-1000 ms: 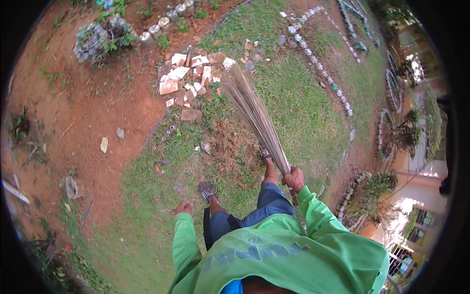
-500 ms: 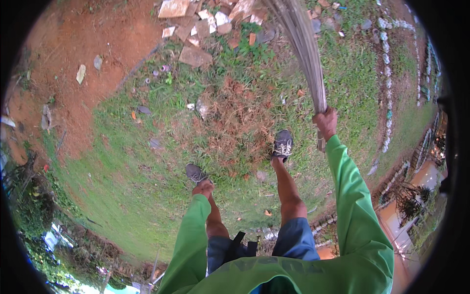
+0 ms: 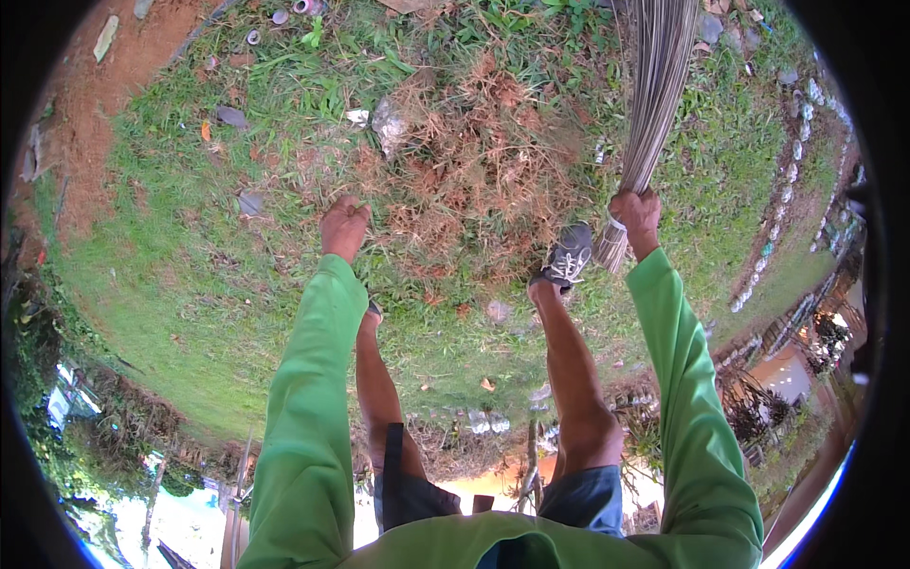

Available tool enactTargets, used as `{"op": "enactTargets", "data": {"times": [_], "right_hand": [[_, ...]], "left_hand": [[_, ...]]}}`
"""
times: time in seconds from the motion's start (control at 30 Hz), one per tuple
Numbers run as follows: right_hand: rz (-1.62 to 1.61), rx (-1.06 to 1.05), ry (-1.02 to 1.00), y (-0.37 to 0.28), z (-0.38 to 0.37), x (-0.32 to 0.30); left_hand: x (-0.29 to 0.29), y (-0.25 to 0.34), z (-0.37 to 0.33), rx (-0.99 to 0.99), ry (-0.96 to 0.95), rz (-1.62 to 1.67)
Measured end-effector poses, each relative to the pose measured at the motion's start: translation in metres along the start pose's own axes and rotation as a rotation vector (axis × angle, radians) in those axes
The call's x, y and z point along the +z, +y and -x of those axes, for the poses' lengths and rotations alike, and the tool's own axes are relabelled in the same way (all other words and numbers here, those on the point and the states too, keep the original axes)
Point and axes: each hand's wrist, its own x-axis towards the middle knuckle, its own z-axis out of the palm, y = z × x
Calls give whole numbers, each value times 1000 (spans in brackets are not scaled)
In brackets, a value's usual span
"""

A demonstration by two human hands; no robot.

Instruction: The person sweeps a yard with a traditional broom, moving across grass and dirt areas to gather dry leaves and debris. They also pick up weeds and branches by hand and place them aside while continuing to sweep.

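The right hand [image 3: 637, 213] is wrapped firmly around a long broom of thin grey-brown sticks [image 3: 659, 90], gripping it near its butt end. From that hand the broom runs forward, widening until its far end is cut off by the upper edge of the view. The short butt end juts back below the fist, just beside a dark grey laced shoe [image 3: 571, 254] with white laces. A pale band [image 3: 616, 228] shows at the butt; any marking on it is too small to read.

The left hand [image 3: 345, 228] is well apart from the broom, over the green grass [image 3: 190, 294], its back showing and its fingers bent; I cannot tell how tightly they close. Between the two hands and ahead of them spreads a loose heap of dry reddish-brown clippings [image 3: 488, 171], with a rough grey-white stone [image 3: 389, 128] at its left edge. A small pink-and-white cylindrical container [image 3: 308, 7] lies at the upper edge, its print illegible.
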Motion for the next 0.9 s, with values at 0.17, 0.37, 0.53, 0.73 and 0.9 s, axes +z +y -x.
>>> {"op": "enactTargets", "data": {"times": [0.17,0.37,0.53,0.73,0.9], "right_hand": [[-216,192,-16,-35,96,-58],[321,111,218,85,32,-85],[819,-64,220,128,-17,-63],[278,-493,8,-64,27,40],[427,-745,25,-106,-63,84]], "left_hand": [[25,29,79,38,-88,69],[-18,-69,51,-122,374,-137],[-73,-111,-6,-116,396,-277],[-28,-127,-58,-165,261,35],[62,-56,-27,67,-217,608]]}}
